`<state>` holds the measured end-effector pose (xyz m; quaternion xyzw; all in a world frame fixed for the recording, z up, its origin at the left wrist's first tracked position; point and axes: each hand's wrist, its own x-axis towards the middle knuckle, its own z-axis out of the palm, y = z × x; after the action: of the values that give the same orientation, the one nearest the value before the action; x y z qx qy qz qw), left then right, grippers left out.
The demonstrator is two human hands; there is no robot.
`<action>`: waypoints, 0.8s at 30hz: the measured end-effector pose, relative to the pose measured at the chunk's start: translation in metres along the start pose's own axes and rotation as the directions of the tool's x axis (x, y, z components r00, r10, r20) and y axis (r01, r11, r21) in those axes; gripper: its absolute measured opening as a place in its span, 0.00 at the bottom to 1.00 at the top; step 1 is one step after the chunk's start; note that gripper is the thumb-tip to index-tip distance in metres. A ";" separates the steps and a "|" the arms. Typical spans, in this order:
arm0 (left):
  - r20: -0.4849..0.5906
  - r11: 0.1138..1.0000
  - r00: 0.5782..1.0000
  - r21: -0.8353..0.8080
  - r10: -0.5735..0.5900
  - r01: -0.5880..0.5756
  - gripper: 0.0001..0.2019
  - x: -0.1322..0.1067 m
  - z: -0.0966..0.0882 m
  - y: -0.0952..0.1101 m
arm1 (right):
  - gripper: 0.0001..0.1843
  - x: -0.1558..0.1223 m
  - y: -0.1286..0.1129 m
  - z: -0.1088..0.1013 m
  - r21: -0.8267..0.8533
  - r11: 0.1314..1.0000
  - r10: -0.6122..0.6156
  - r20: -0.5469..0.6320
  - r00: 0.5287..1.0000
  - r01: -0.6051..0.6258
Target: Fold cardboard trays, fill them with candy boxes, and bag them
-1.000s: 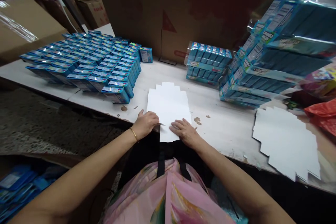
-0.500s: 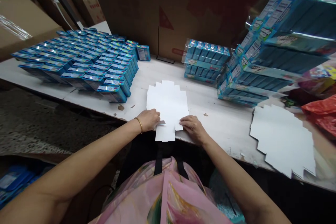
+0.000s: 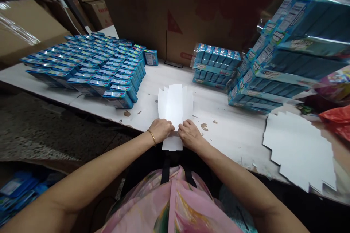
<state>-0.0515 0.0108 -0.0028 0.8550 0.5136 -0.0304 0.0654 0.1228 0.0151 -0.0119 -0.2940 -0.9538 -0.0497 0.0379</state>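
Note:
A white die-cut cardboard blank [image 3: 174,105] lies on the table in front of me, its two long sides raised along the creases. My left hand [image 3: 162,129] pinches the near left corner, fingers curled on the folded flap. At the near right corner my right hand [image 3: 189,134] is closed on the card in the same way. The two hands are close together, and the near end flap sticks out flat below them, over the table's edge. The small folded tabs are hidden under my fingers.
Many small blue boxes [image 3: 120,98] stand in rows at the left. Plastic-wrapped blue packs [image 3: 213,66] sit at the back, with a taller stack [image 3: 295,51] to the right. A pile of flat white blanks [image 3: 300,149] lies at right, near a red plastic bag [image 3: 336,120].
The blank's long sides have gone from flat to folded up. Both hands have moved inward, toward each other, at the near corners. The view has shifted slightly.

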 end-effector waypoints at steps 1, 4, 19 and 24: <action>0.010 1.000 1.000 0.004 -0.006 0.006 0.13 0.001 -0.001 0.002 | 0.12 -0.002 -0.002 0.000 -0.005 1.000 -0.005 -0.008 1.000 0.005; 0.017 1.000 0.999 -0.005 -0.030 0.030 0.15 0.002 -0.003 0.005 | 0.13 -0.013 -0.011 0.002 0.000 1.000 0.019 -0.062 0.998 -0.019; 0.160 0.997 0.984 0.008 -0.074 0.073 0.13 0.009 -0.008 0.003 | 0.25 -0.084 0.037 0.018 0.262 0.954 0.186 -0.135 0.973 -0.146; 0.162 0.996 0.982 0.006 -0.092 0.092 0.14 0.008 -0.010 0.003 | 0.14 -0.062 0.043 0.041 0.151 0.987 -0.022 -0.186 0.982 0.051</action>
<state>-0.0454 0.0177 0.0062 0.8249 0.5456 -0.1023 0.1064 0.1967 0.0206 -0.0557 -0.2669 -0.9523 -0.0029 0.1477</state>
